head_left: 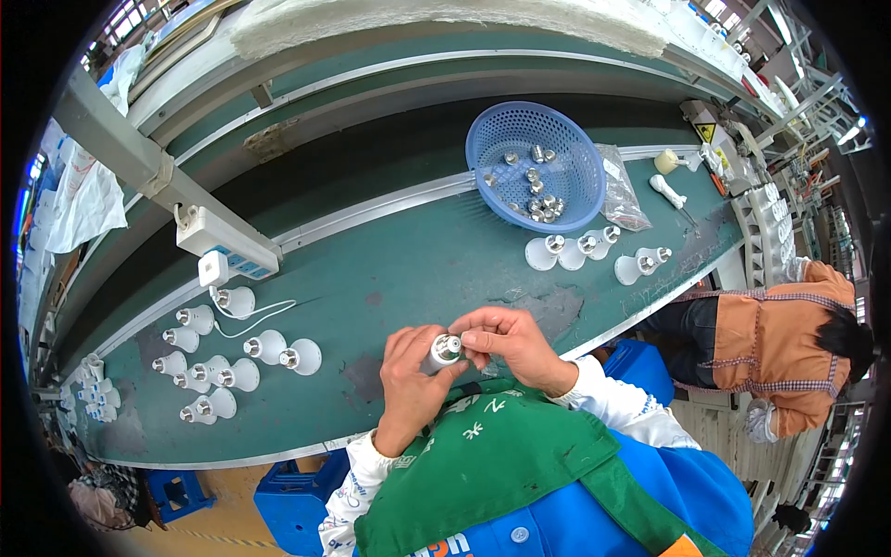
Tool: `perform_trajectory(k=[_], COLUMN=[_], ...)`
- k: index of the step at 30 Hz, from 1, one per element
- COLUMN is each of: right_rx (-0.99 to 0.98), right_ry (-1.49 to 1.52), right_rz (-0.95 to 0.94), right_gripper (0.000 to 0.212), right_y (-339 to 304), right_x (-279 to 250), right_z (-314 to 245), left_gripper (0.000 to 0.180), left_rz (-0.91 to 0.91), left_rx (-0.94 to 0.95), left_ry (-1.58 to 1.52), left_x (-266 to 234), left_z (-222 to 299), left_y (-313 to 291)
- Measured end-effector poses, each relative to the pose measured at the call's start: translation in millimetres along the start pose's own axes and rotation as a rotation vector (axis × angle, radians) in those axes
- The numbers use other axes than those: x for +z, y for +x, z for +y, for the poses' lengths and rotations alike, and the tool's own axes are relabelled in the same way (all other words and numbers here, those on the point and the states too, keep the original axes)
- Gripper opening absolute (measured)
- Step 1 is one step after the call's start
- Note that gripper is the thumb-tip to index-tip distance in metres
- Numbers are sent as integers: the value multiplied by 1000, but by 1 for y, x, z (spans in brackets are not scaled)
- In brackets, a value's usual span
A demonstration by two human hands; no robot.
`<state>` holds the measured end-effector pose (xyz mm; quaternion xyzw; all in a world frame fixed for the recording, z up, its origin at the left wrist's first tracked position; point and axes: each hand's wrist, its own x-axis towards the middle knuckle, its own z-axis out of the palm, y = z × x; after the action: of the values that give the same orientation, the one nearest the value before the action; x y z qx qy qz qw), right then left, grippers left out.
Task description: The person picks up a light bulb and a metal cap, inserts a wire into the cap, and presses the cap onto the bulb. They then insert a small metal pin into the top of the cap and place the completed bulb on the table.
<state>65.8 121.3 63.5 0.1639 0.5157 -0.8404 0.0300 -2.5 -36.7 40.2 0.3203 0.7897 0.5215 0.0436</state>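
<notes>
My left hand (408, 376) is wrapped around a white bulb housing with a metal screw cap (444, 351), held just above the green work table (408, 269). The fingertips of my right hand (509, 339) pinch the cap end of that same bulb. Both hands meet over the table's near edge, in front of my green apron. A blue plastic basket (536, 165) with several loose metal caps stands farther off on the right.
Several white bulb housings (232, 367) lie grouped at the left, and a few more (594, 251) sit below the basket. A white power strip (227, 243) hangs at the left rail. A clear bag (624, 200) lies beside the basket. Another person in orange (780, 343) bends at the right.
</notes>
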Motion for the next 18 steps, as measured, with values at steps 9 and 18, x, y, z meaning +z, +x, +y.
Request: perform_trajectory(k=[9,18], right_rx=[16,-80], right_ry=[7,-27], right_rz=[27,42], right_gripper=[15,15], right_y=[-2,-6], right_x=[1,3], right_z=[4,9], left_gripper=[45,47], left_rz=[-20,-38], left_rx=[10,8], left_ry=[48,-4], left_x=[-2,1], left_z=[9,7], left_y=[-1,-2])
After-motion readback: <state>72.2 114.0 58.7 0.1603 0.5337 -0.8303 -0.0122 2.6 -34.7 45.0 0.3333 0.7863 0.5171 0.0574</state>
